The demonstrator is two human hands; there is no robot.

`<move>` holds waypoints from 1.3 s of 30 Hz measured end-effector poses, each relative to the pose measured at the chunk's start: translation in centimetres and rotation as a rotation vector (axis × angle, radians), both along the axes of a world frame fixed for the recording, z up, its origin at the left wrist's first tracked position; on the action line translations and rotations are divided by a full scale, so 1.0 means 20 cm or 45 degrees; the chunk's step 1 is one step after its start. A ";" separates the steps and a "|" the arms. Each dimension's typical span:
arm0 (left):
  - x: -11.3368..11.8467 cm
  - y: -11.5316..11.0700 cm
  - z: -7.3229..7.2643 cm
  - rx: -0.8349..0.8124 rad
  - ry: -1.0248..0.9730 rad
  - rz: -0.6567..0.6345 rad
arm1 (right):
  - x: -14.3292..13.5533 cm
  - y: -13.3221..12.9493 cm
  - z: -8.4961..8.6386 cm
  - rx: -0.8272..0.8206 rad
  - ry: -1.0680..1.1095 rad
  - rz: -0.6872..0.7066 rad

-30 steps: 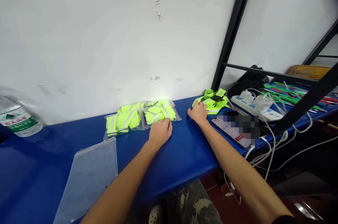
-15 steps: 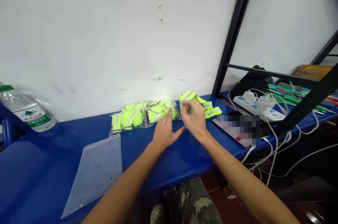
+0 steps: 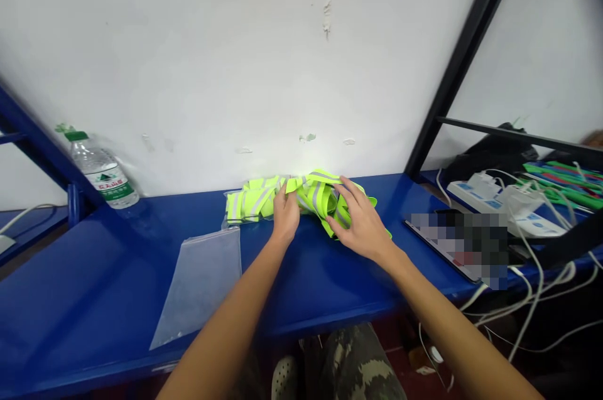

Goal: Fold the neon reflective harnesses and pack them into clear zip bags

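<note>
A yellow-green reflective strap with grey stripes lies loosely coiled on the blue table. My left hand pinches the strap's left end. Around the coil's right side curve the spread fingers and thumb of my right hand, touching it. Left of my hands sit clear bags of folded yellow-green straps, partly hidden by the loose strap and my left hand. A flat clear zip bag rests nearer the front edge, left of my left forearm.
A water bottle leans by the wall at the left. At the right are a phone, a white power strip, cables and a black rack post. Green, red and blue items lie beyond.
The view has shifted left. My left hand has taken hold of the strap's end, and the strap now lies closer to the bags, partly over them. My right hand's fingers have spread.
</note>
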State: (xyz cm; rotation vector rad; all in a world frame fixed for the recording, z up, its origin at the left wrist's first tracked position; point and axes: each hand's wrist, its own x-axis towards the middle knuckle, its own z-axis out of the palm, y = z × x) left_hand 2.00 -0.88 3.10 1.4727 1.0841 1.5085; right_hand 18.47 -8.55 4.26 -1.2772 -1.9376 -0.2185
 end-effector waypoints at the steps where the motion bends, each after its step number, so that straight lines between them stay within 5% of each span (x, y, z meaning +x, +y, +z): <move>1: 0.00 0.01 0.01 -0.041 -0.082 -0.016 | 0.02 -0.01 -0.01 -0.062 -0.045 0.012; 5: -0.01 0.00 0.04 -0.169 -0.259 -0.077 | 0.05 -0.06 -0.02 -0.161 -0.209 0.071; 10: -0.02 -0.04 0.12 -0.177 -0.148 -0.247 | 0.09 -0.03 0.02 -0.019 -0.307 -0.089; 18: -0.21 -0.10 0.38 0.407 0.894 -0.179 | 0.17 0.17 0.16 -0.029 0.033 -0.174; 23: -0.31 -0.08 0.40 0.412 1.162 0.121 | 0.19 0.23 0.20 0.105 0.286 -0.241; 27: -0.31 -0.06 0.42 0.393 0.907 0.397 | 0.16 0.17 0.19 0.049 0.090 0.054; 31: -0.22 -0.07 0.50 0.227 0.621 0.173 | 0.08 0.11 0.21 -0.275 -0.242 0.318; 35: -0.12 -0.10 0.60 0.031 0.236 -0.224 | -0.01 0.11 0.29 -0.135 0.152 0.285; 39: -0.08 -0.10 0.64 0.134 0.286 -0.412 | -0.05 0.17 0.34 -0.066 0.283 0.186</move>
